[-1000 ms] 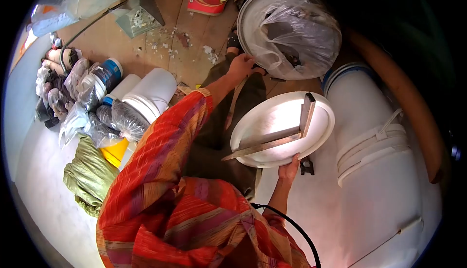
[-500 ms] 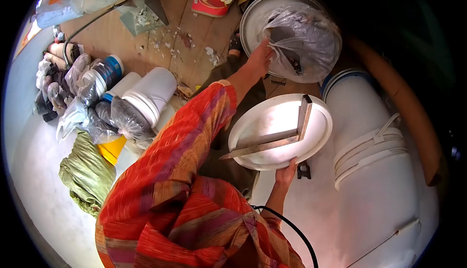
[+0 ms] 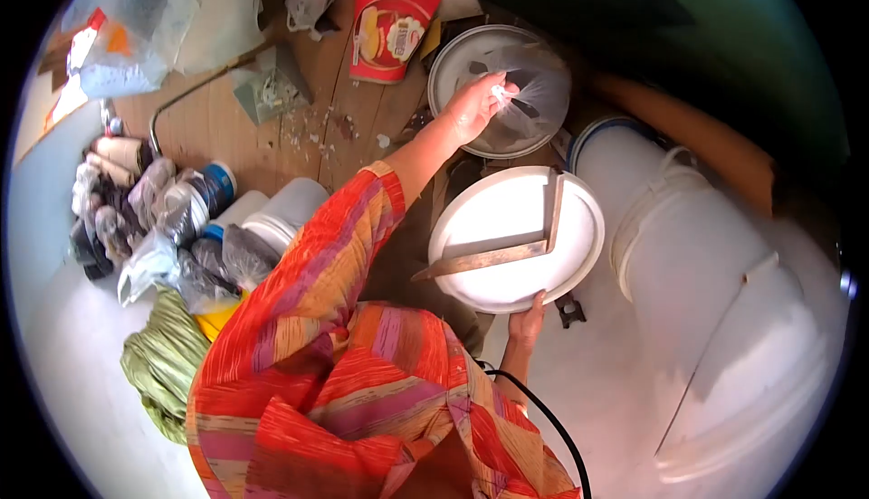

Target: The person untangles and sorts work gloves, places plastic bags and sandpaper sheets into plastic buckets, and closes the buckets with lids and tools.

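My left hand [image 3: 480, 108] is pinched on a thin clear plastic bag [image 3: 541, 92]. The plastic stretches from my fingers over a round white container [image 3: 444, 69] with a raised rim; what lies under it is hard to make out. Nearer my body, my right hand [image 3: 527, 320] grips the lower edge of a round white lid [image 3: 471, 237], which is held tilted. Across the lid lies a worn L-shaped bar [image 3: 507, 256], brownish along its face, one end sticking past the left rim.
White buckets [image 3: 625, 164] lie at the right beside a brown curved board [image 3: 697, 128]. At left are bagged bundles [image 3: 244, 255], tubs [image 3: 299, 199] and a green sack [image 3: 163, 363]. A red packet [image 3: 391, 36] and scattered scraps rest on the wooden floor [image 3: 317, 101]. A black cable [image 3: 552, 427] loops near my right arm.
The bulging plastic at the right of the round container now looks drawn thinner toward my left hand, which has turned. The lid stays in my right hand. The view has shifted slightly.
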`<state>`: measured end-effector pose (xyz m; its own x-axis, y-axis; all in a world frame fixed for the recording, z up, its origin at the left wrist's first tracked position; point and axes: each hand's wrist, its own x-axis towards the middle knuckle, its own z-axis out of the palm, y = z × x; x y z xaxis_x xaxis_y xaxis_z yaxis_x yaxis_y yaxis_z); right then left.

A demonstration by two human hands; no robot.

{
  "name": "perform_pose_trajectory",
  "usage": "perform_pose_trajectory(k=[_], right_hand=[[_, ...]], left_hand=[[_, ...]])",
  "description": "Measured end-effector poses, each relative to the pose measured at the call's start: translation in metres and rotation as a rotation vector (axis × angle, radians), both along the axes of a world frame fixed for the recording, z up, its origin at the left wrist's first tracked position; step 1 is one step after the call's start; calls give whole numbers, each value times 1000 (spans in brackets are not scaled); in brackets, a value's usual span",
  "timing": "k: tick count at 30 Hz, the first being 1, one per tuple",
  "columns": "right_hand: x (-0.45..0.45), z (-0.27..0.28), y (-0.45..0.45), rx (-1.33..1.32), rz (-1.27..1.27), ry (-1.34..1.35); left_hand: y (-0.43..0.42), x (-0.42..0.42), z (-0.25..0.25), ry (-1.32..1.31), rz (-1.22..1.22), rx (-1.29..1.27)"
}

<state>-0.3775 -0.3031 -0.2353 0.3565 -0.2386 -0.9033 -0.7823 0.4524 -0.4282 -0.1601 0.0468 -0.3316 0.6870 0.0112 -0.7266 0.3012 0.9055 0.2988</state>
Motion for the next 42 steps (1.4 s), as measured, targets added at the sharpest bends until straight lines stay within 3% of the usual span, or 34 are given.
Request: perform_pose_trajectory(k=[6,12,14,18,24,29,34,36,38,42], right_hand=[[-51,27,22,-78,-271,-95],[-97,25,42,-43,-475,-131],[-95,28,46,-152,-490,-161],[-91,13,52,-211,-584,-166],[-118,-30,51,-224,-676,-309],[-132,-72,63,-211,-773,-435],[-154,-100,62,-188,-856,-442],[-148,-95,69,-143,-905,-488],[-147,-101,69,-94,-898,-527],[-142,-83,66,-256,-829,-578]], left_hand=[[-16,5,64,24,-397,-4],[26,21,157,-258,-579,152],[51,24,195,-345,-621,239],[117,33,237,-392,-718,403],[178,56,286,-393,-667,337],[199,82,324,-452,-758,602],[212,93,368,-734,-888,560],[216,107,391,-916,-1041,424],[211,124,421,-894,-1039,348],[177,160,486,-1088,-1184,414]])
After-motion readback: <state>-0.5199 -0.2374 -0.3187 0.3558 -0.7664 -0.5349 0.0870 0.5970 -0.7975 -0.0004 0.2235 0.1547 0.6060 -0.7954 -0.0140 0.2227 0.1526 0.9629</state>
